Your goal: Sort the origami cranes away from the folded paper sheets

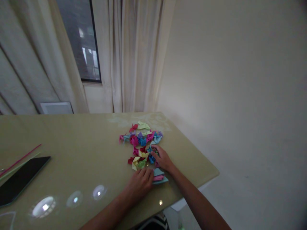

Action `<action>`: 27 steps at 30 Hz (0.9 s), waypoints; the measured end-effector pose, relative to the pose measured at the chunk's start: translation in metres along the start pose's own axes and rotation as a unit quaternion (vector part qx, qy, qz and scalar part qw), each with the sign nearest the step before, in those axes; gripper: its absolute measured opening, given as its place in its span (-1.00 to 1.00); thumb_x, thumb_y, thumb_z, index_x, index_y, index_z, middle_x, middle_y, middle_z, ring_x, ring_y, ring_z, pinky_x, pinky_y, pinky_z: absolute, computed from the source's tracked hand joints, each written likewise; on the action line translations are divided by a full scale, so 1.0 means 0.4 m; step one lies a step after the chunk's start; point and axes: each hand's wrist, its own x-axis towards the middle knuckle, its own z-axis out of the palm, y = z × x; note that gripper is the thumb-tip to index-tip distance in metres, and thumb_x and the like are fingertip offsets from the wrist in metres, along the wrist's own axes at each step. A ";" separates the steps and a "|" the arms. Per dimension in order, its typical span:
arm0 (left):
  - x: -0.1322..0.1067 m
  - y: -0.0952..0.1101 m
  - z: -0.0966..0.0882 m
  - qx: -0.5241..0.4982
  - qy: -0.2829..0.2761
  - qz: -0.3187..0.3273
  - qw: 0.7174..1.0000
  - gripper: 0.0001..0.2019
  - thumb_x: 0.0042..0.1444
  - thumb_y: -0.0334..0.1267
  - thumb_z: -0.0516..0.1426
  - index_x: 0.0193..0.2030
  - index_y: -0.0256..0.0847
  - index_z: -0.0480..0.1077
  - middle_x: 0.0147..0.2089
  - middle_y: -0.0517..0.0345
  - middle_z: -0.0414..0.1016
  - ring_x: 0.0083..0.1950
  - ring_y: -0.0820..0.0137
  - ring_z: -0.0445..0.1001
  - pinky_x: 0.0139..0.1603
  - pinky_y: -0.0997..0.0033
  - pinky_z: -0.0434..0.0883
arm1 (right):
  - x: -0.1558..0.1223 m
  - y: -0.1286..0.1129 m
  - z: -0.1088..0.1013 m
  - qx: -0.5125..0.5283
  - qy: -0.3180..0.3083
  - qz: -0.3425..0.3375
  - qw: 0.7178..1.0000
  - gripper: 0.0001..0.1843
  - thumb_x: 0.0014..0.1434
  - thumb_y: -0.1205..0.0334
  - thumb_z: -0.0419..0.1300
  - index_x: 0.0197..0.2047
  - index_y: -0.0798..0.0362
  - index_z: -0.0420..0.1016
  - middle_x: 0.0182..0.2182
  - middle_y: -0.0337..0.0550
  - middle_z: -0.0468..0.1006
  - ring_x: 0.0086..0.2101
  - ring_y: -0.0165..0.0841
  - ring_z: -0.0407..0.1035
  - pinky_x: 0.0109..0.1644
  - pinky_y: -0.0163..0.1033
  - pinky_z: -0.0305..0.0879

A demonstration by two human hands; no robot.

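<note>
1. The table (79,143), glossy and yellowish-beige, spans the lower left and centre of the frame, its right corner near the wall (227,80).
2. The folded papers (133,140) lie in a loose heap right of the table's centre, in pink, red, blue, green and yellow.
3. My right hand (163,157) is on the heap's right side, thumb and forefinger bent around blue pieces; I cannot tell whether they pinch one.
4. My left hand (142,179), just below the heap, lies with fingers curled together over the left end of a paper stack (158,178), pale blue and pink; whether it grips or only rests I cannot tell.
5. At the left edge lie a dark flat slab (22,180), a pink strip (21,160) and a pale green strip.
6. Round light reflections (45,206) shine at lower left.
7. Cream curtains (139,57) flank a dark window (82,48) at upper left; a pale panel (57,108) shows behind the table's far edge.
</note>
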 end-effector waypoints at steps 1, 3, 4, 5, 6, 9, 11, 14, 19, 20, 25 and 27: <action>0.001 -0.002 0.007 0.002 0.001 -0.001 1.000 -0.55 0.34 0.01 0.25 0.20 -0.29 0.49 0.04 -0.17 0.57 0.06 0.04 0.58 0.03 0.07 0.53 | 0.000 -0.001 0.000 0.004 0.002 0.001 1.000 -0.44 0.45 -0.23 0.09 0.26 0.00 0.45 0.12 0.02 0.59 0.14 -0.09 0.49 0.27 0.02 0.37; 0.003 -0.006 0.019 0.002 0.004 -0.002 1.000 -0.49 0.25 0.10 0.31 0.13 -0.29 0.51 0.04 -0.16 0.56 0.06 0.01 0.57 0.02 0.07 0.54 | 0.000 -0.001 0.001 0.010 0.005 0.000 1.000 -0.46 0.45 -0.21 0.10 0.26 -0.01 0.46 0.12 0.01 0.60 0.14 -0.09 0.49 0.28 0.03 0.37; 0.003 -0.007 0.025 0.006 0.007 -0.002 1.000 -0.53 0.25 0.06 0.31 0.09 -0.29 0.52 0.02 -0.15 0.56 0.05 0.02 0.57 0.01 0.08 0.55 | 0.001 0.001 0.002 0.012 0.005 0.000 1.000 -0.46 0.44 -0.20 0.11 0.26 0.00 0.46 0.13 0.02 0.59 0.14 -0.09 0.49 0.29 0.04 0.36; 0.004 -0.006 0.029 0.011 0.012 -0.003 1.000 -0.62 0.29 -0.02 0.30 0.07 -0.29 0.52 0.00 -0.14 0.56 0.03 0.04 0.58 -0.02 0.09 0.55 | 0.001 0.002 0.002 0.014 0.004 -0.001 1.000 -0.46 0.44 -0.19 0.11 0.26 0.01 0.45 0.14 0.03 0.59 0.14 -0.09 0.49 0.29 0.05 0.36; 0.005 -0.004 0.032 0.017 0.019 -0.001 1.000 -0.72 0.33 -0.13 0.26 0.04 -0.29 0.52 -0.03 -0.13 0.56 0.00 0.05 0.58 -0.06 0.11 0.55 | 0.002 0.004 0.003 0.016 0.004 -0.002 1.000 -0.46 0.44 -0.18 0.11 0.26 0.01 0.45 0.15 0.04 0.59 0.14 -0.09 0.49 0.29 0.05 0.35; 0.009 0.006 0.033 0.031 0.039 0.006 0.999 -0.85 0.36 -0.39 0.13 -0.03 -0.28 0.52 -0.12 -0.11 0.55 -0.06 0.08 0.58 -0.15 0.15 0.54 | 0.004 0.010 0.004 0.019 0.004 -0.003 1.000 -0.47 0.44 -0.16 0.11 0.27 0.01 0.44 0.16 0.05 0.58 0.15 -0.09 0.48 0.31 0.06 0.33; 0.013 0.009 0.024 0.027 0.035 0.002 0.999 -0.81 0.35 -0.44 0.09 -0.03 -0.27 0.52 -0.13 -0.11 0.56 -0.05 0.09 0.58 -0.15 0.16 0.54 | 0.005 0.015 0.005 0.016 0.006 -0.004 1.000 -0.47 0.44 -0.16 0.11 0.26 0.00 0.45 0.17 0.05 0.58 0.16 -0.09 0.48 0.32 0.06 0.32; 0.015 0.004 0.001 -0.011 0.000 -0.031 0.999 -0.79 0.33 -0.44 0.10 0.02 -0.25 0.50 -0.07 -0.10 0.58 0.00 0.11 0.58 -0.04 0.15 0.54 | 0.005 0.023 0.006 0.008 0.006 -0.004 1.000 -0.46 0.43 -0.18 0.10 0.25 0.02 0.46 0.15 0.06 0.59 0.15 -0.08 0.48 0.31 0.06 0.33; 0.004 -0.011 -0.031 -0.070 -0.047 -0.077 0.993 -0.72 0.24 -0.35 0.19 0.08 -0.26 0.49 0.10 -0.24 0.57 0.13 0.02 0.54 0.10 0.03 0.54 | 0.007 0.034 0.009 0.001 0.004 -0.003 1.000 -0.46 0.43 -0.18 0.11 0.24 0.03 0.47 0.14 0.08 0.60 0.14 -0.06 0.49 0.31 0.09 0.33; 0.002 -0.013 -0.036 -0.072 -0.051 -0.083 0.993 -0.73 0.24 -0.36 0.17 0.07 -0.25 0.50 0.10 -0.25 0.58 0.13 0.00 0.54 0.09 0.02 0.55 | 0.007 0.036 0.010 0.002 0.006 -0.003 1.000 -0.46 0.43 -0.18 0.11 0.24 0.03 0.47 0.14 0.08 0.60 0.14 -0.06 0.49 0.30 0.09 0.34; -0.005 -0.026 -0.064 -0.183 -0.033 -0.130 0.974 -0.66 0.29 -0.34 0.11 0.19 -0.12 0.42 0.09 -0.10 0.64 0.03 0.12 0.63 0.00 0.20 0.55 | 0.011 0.046 0.012 0.009 0.005 -0.011 1.000 -0.44 0.41 -0.21 0.11 0.24 0.02 0.47 0.13 0.08 0.62 0.12 -0.07 0.52 0.28 0.11 0.38; -0.009 -0.030 -0.075 -0.270 0.000 -0.165 0.949 -0.65 0.35 -0.25 0.09 0.25 -0.09 0.36 0.07 -0.05 0.65 -0.02 0.15 0.65 -0.03 0.25 0.55 | 0.015 0.050 0.011 0.012 -0.001 -0.012 1.000 -0.43 0.41 -0.23 0.10 0.23 0.01 0.47 0.12 0.07 0.62 0.11 -0.07 0.52 0.27 0.11 0.39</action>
